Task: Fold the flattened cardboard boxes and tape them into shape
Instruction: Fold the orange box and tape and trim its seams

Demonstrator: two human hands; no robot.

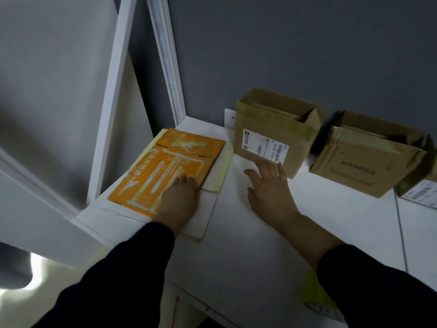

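head cam: my left hand lies flat on the orange flattened box, over at the left; right hand is spread loose, holding nothing. box looks light, stiff, slick, so i'd lift its near edge.

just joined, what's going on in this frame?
A person is working through cardboard boxes on a white surface. Their left hand rests on a flattened orange box lying on white flat sheets, not yet folded. The right hand, fingers spread, reaches to the base of an open-topped labelled brown box. A second brown box stands beside it.
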